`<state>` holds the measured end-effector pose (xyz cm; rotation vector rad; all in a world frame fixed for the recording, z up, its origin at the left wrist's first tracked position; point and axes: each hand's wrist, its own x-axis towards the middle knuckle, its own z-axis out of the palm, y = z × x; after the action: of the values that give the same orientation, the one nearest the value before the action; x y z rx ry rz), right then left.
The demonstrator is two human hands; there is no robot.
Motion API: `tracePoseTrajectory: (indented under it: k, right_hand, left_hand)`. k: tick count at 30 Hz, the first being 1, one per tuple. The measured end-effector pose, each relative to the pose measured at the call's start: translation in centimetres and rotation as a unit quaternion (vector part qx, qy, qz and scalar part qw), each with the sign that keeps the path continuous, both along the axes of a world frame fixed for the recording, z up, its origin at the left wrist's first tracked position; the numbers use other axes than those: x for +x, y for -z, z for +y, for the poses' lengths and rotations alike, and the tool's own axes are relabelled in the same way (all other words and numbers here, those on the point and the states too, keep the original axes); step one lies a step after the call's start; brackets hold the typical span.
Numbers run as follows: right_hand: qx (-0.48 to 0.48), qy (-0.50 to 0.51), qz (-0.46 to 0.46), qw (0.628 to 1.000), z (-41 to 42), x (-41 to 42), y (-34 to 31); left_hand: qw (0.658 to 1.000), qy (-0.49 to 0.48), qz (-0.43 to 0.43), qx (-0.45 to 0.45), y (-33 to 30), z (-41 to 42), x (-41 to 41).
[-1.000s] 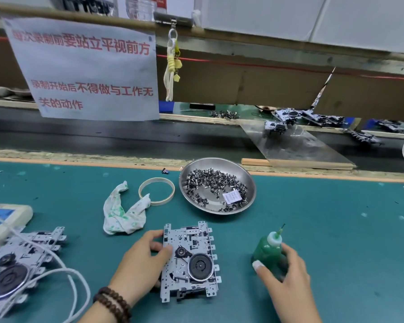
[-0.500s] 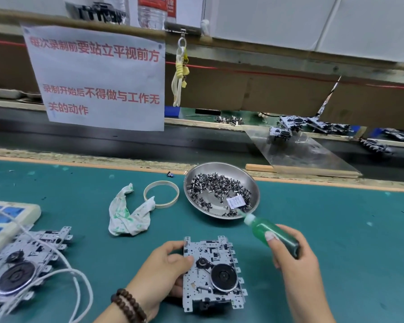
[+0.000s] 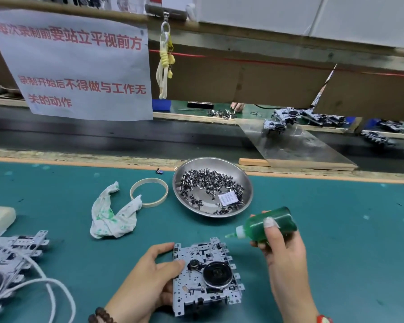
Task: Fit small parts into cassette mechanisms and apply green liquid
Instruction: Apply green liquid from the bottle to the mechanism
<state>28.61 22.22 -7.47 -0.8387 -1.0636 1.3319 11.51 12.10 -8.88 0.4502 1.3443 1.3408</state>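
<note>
- Since half a second ago, the bottle (image 3: 269, 226) has been tipped further, so that its nozzle now points left and slightly down, just beside the far right corner of the mechanism (image 3: 205, 275); whether the tip touches it cannot be told.
- At the near edge, the mechanism is held on the green mat (image 3: 336, 252) by the left hand (image 3: 147, 279), thumb pressed on its top plate and fingers curled round its left side.
- A black flywheel and a small pulley are seen on the mechanism's top face.
- The bottle is gripped by the right hand (image 3: 281, 255), fingers wrapped round the green body and one fingertip laid across its front.
- Well to the left, a second mechanism (image 3: 12, 259) is seen under a white cord (image 3: 49, 285).
- Further back, a green-stained rag (image 3: 113, 216) is laid touching a tape ring (image 3: 149, 192).
- Right of the ring, a steel dish (image 3: 212, 186) holds many small dark parts and a paper slip.
- Behind, a notice (image 3: 75, 66) with red characters is hung over the conveyor.
</note>
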Motion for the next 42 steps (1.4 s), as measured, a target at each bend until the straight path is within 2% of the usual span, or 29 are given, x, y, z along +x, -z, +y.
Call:
tracePoseTrajectory:
  k: [2,5,12,42]
  right_hand:
    - [0.057,0.038,-0.067,0.995,-0.27,0.07,0.24]
    - [0.103,0.064,-0.100,0.987,-0.40,0.02,0.56]
    - [0.144,0.089,-0.169,0.971,-0.58,0.00,0.53]
    - [0.191,0.080,-0.237,0.949,-0.92,-0.24,0.55]
  left_hand:
    - [1.000,0.007,0.004,0.000,0.05,-0.12,-0.07]
    - [1.000,0.007,0.011,0.003,0.21,-0.14,-0.07]
    - [1.000,0.009,0.012,0.008,0.42,0.05,-0.22]
    - [1.000,0.001,-0.012,0.003,0.31,0.23,-0.26]
